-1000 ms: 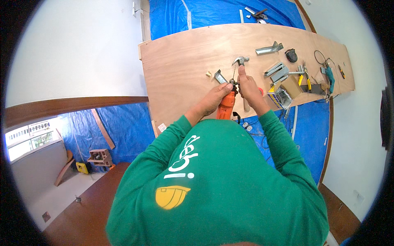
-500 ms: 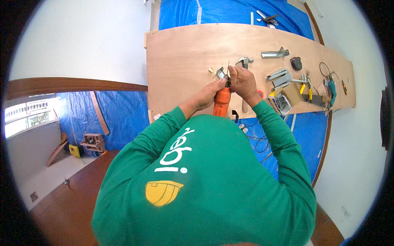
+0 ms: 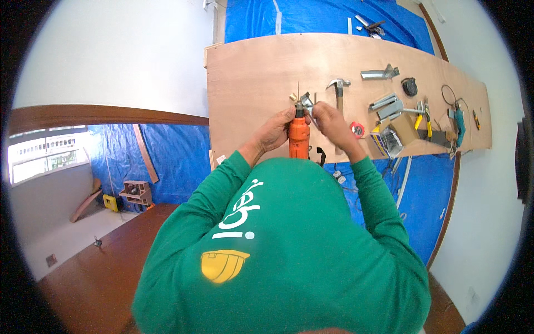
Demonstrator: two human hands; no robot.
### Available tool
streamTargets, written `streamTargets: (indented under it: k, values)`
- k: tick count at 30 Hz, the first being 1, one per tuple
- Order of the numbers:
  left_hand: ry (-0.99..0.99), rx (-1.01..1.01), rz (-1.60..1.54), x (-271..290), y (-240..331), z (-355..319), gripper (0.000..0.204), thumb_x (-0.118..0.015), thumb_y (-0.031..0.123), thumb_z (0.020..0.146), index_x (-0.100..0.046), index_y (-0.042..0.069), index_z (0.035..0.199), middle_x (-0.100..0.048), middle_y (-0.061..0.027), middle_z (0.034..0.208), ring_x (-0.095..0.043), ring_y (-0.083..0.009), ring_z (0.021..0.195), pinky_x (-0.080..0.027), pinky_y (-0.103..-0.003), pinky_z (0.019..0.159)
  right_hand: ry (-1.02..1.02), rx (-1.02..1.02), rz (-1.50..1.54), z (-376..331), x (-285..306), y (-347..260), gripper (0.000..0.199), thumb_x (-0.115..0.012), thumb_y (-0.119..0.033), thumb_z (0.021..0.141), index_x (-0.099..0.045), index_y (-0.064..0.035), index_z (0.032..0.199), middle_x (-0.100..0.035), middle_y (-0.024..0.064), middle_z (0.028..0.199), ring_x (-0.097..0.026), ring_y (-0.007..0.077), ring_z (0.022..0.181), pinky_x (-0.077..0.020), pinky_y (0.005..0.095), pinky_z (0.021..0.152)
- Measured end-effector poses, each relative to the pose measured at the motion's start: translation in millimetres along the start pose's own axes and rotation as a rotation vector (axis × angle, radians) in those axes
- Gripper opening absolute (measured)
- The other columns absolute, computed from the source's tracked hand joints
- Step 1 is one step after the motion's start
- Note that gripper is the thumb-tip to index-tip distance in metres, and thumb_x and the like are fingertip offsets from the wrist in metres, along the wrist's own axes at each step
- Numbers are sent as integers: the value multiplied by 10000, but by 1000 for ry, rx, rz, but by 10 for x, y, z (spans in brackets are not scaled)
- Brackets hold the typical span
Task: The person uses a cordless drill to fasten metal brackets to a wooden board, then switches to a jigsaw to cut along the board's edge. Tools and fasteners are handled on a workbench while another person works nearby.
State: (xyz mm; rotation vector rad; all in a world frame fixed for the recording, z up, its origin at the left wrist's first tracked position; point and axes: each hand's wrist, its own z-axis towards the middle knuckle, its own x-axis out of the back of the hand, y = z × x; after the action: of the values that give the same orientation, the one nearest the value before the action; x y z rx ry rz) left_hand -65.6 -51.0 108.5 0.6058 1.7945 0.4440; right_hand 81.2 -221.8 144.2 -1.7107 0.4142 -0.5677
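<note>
An orange power drill [image 3: 298, 139] points away from me at the table's near edge, a thin drill bit [image 3: 298, 89] standing in its dark chuck. My left hand [image 3: 276, 129] is closed on the drill beside the chuck. Just right of the chuck, my right hand [image 3: 332, 121] has its fingers pinched; what they hold is too small and hidden to name. Beyond the chuck lie a small metal bracket [image 3: 307, 101] and a pale yellowish small piece [image 3: 292, 97]. The claw hammer [image 3: 339, 92] rests right of them, its handle running behind my right wrist.
Across the wooden tabletop [image 3: 261, 61], to the right, are metal brackets [image 3: 386, 107], a tape measure [image 3: 409, 86], red tape roll [image 3: 357, 129], open box [image 3: 392, 136], yellow-handled pliers [image 3: 428, 125] and a teal power tool [image 3: 459, 125]. Blue sheeting [image 3: 328, 16] lies beyond the table.
My right hand has moved off the top of the chuck, to the right and nearer me. The drill bit and the hammer head now show more fully; the view has shifted slightly.
</note>
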Motion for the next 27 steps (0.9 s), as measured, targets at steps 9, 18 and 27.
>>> streamTargets:
  k: [9, 18, 27]
  values:
    - [-23, 31, 103, -218, -29, 130, 401, -602, 421, 1115, -638, 57, 1276, -713, -78, 1162, -668, -167, 1117, -544, -364, 1013, 125, -428, 643, -359, 159, -296, 324, -567, -330, 1107, -639, -71, 926, -458, -46, 634, -424, 97, 531, -378, 268, 527]
    - [88, -9, 124, -370, -16, 201, 233, -773, 168, 1022, -565, 106, 1103, -720, -68, 1087, -717, -174, 1032, -591, -348, 931, 253, -392, 617, -459, -70, -434, 315, -573, -306, 1098, -675, -41, 962, -482, -31, 657, -444, 115, 546, -392, 282, 532]
    - [10, -46, 256, -332, -69, 180, 209, -707, 237, 1070, -570, 103, 1154, -691, -54, 1075, -680, -178, 1025, -579, -376, 945, 199, -415, 323, -405, -50, -462, 417, -568, -371, 1086, -645, -64, 814, -478, -11, 569, -424, 122, 460, -348, 299, 452]
